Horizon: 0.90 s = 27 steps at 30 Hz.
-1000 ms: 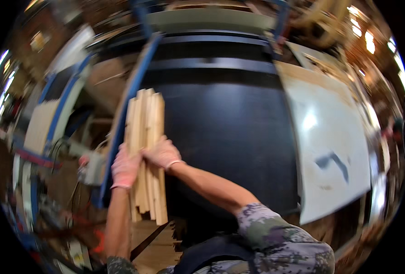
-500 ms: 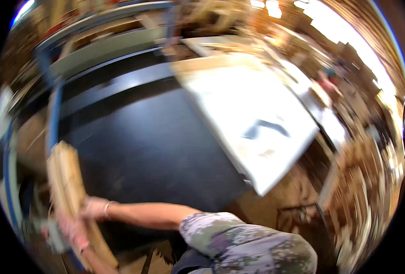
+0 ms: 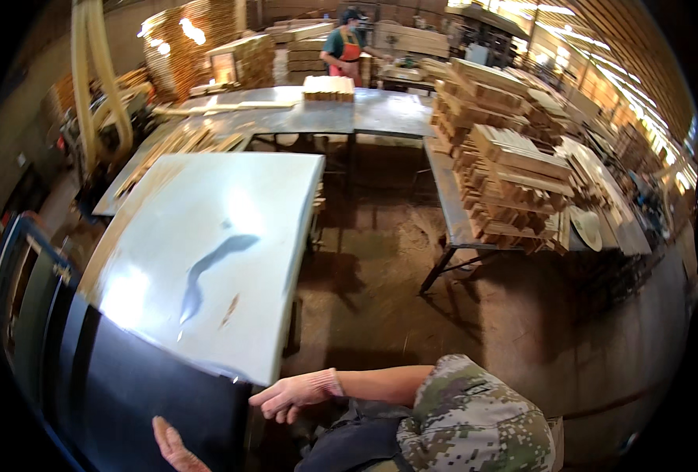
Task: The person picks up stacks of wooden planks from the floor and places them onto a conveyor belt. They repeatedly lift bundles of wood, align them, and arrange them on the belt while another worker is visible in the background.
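Observation:
Both of my hands wear pale pinkish gloves. My left hand [image 3: 177, 448] shows at the lower edge over the black tabletop [image 3: 140, 385], its visible fingers stretched out and nothing in them. To its right, my right hand [image 3: 294, 396] hovers by the near corner of the white metal-topped table [image 3: 215, 236], fingers loosely apart and holding nothing. Whether its fingertips touch the black surface's edge I cannot tell. The white top is smooth and shiny, with a dark curved reflection and a worn brown strip along its left side.
Stacked wooden strips [image 3: 514, 177] crowd the metal table on the right. A bundle of wood blocks [image 3: 328, 88] sits on the far grey table [image 3: 278, 118]. Behind it stands a person in a red apron [image 3: 347, 51]. Pale hoses [image 3: 101, 86] hang at far left; brown floor lies between the tables.
The view has swung to the right. My hands, which were on wooden boards at the black table's left side, are now off them, and the boards are out of view.

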### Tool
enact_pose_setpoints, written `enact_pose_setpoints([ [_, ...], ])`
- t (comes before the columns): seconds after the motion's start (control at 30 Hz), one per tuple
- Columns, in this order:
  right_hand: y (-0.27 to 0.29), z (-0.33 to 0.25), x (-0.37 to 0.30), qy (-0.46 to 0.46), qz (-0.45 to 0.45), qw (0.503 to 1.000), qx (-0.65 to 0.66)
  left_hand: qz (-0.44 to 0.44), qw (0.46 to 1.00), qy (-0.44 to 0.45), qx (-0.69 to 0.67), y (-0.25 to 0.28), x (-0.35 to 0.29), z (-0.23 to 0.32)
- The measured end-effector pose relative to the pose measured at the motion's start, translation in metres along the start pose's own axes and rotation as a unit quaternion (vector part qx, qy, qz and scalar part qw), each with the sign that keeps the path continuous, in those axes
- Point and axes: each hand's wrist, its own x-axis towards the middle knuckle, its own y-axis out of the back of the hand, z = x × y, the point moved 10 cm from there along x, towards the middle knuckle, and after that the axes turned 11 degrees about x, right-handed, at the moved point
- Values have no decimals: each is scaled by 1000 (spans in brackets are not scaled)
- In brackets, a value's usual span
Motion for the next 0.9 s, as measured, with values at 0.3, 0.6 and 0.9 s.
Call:
enact_pose_setpoints([
  [0.3,225,18,-352,221,267,924,164,-425,902,-22,-75,-447,-99,90],
  [0.6,283,53,-578,436,409,743,301,-673,730,-59,-105,-759,-259,220],
  [0.9,326,-23,-885,616,664,384,179,-695,626,-297,-195,-998,-453,535],
])
